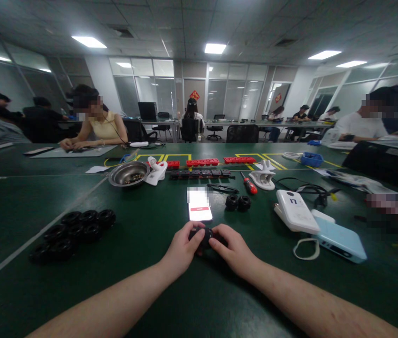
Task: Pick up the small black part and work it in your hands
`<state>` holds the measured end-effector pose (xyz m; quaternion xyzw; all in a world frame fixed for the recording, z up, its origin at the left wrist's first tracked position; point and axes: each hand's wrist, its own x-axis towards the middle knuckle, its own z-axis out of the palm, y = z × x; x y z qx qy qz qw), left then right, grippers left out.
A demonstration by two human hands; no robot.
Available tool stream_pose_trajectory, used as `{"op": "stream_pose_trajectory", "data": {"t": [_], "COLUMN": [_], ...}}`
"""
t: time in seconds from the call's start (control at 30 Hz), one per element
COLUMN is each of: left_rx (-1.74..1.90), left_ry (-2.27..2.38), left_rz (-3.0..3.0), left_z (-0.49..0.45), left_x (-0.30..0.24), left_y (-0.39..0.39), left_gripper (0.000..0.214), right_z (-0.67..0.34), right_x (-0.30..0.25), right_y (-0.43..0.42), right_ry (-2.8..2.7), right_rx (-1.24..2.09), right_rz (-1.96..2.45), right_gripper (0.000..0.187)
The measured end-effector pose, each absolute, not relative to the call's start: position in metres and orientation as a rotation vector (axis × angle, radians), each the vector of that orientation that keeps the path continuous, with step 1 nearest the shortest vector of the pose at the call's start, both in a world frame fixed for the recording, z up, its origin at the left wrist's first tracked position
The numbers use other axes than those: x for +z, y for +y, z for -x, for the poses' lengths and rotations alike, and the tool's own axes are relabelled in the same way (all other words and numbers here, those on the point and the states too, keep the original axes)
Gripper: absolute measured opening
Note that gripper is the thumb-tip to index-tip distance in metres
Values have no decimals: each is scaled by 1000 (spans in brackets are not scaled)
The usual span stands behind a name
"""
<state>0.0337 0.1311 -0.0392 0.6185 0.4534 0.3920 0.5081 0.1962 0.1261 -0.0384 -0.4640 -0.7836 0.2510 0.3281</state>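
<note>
Near the middle of the green table, my left hand and my right hand both grip a small black toy wheel. My fingers and thumbs close around it from either side, covering much of it. Just beyond my fingertips lies a phone with a lit screen. Two similar black wheels stand side by side to its right. A group of several more black wheels rests at the left.
Farther back are a metal bowl with small parts, red blocks, a black strip of parts and a screwdriver. At right lie a white power bank, a light-blue device and cables. Other people sit around.
</note>
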Motion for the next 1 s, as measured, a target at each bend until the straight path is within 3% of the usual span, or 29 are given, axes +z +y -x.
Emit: {"op": "stream_pose_trajectory", "data": {"t": [0.1,0.4,0.57,0.67,0.87,1.0], "left_rx": [946,963,954,925,936,937], "left_ry": [1087,1074,1076,1073,1103,1055], "left_rz": [-1473,-1420,-1525,-1547,-1483,-1428], "left_z": [-34,-34,-32,-32,-32,-32], "left_x": [-43,-47,-40,-38,-45,-48], "left_y": [135,140,133,132,137,139], "left_gripper": [29,26,27,29,33,36], "right_z": [-196,-195,-197,-196,-197,-197], "right_x": [-36,-37,-39,-38,-37,-37], "right_y": [124,119,125,127,122,121], "right_ry": [-2054,-2062,-2035,-2036,-2099,-2135], "right_rx": [651,670,742,765,601,528], "right_rz": [1119,1002,1187,1223,1029,987], "right_gripper": [19,54,25,22,44,47]}}
